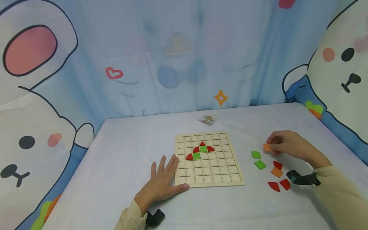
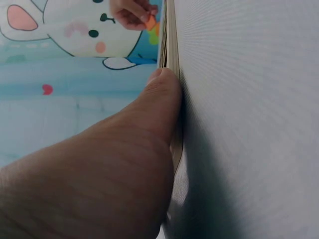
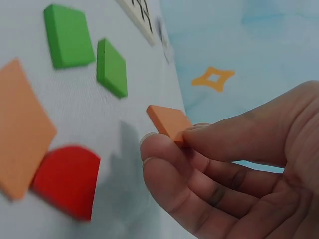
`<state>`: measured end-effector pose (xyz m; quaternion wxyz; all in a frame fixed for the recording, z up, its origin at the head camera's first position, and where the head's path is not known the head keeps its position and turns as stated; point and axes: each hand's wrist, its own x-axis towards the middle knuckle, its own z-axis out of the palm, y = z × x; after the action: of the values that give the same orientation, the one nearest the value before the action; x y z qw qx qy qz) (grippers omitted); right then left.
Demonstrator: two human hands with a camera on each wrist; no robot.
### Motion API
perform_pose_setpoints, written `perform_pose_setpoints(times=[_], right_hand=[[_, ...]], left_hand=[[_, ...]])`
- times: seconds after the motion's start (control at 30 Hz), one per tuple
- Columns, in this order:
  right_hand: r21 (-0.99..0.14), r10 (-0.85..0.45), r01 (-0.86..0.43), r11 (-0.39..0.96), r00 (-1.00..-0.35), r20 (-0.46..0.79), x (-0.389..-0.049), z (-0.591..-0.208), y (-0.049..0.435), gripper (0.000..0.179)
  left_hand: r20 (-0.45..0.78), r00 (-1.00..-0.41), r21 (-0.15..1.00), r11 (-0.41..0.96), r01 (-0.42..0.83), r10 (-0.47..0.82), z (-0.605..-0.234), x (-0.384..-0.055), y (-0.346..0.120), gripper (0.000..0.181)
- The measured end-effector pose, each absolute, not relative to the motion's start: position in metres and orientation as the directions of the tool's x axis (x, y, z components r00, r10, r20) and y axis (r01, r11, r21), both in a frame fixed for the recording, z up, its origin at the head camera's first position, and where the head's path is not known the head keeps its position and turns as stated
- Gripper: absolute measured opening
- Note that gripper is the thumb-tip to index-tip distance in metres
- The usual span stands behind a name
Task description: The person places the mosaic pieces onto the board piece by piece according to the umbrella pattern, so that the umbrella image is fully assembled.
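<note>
Right-hand side of the white-clothed table (image 1: pixel 123 159): right hand (image 1: pixel 290 147) raised, orange square tile (image 3: pixel 167 122) pinched between thumb and fingertips, one corner of it covered by the thumb. From the head view the fingertips are largely masked by the back of the hand; a reddish patch under it is too obscured to identify. Forearm comes in from the near right corner, cream sleeve (image 1: pixel 339 191) cut off by the frame.

Left hand (image 1: pixel 161 185) laid low at the pale wooden grid board (image 1: pixel 214 179): fingers straight, tips at its left edge, thumb stretched along its near edge, so the near left corner sits in the angle between. Left wrist view gives the board only edge-on, the thumb blocking the rest.

On the board, toward its far edge: red triangle (image 1: pixel 202 143), two green squares (image 1: pixel 203 149), three red quarter-circles (image 1: pixel 210 149).

Loose beyond the board's right edge: two green tiles (image 1: pixel 260 164), second orange tile (image 1: pixel 277 172) touching a red curved piece (image 1: pixel 277 164), two more red pieces (image 1: pixel 274 186) nearer.

Small patterned card (image 1: pixel 208 118) near the table's far edge; its print too small to read.
</note>
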<state>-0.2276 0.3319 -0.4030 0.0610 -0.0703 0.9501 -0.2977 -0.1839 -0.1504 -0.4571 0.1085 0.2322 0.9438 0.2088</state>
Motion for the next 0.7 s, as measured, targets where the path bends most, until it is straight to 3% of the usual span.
perform_pose_setpoints(times=[0.7], right_hand=[[-0.785, -0.233, -0.098, 0.612, -0.971, -0.06, -0.237, -0.404, 0.282, 0.017]], left_hand=[[-0.114, -0.873, 0.438, 0.813, 0.385, 0.475, -0.456, -0.183, -0.15, 0.11]])
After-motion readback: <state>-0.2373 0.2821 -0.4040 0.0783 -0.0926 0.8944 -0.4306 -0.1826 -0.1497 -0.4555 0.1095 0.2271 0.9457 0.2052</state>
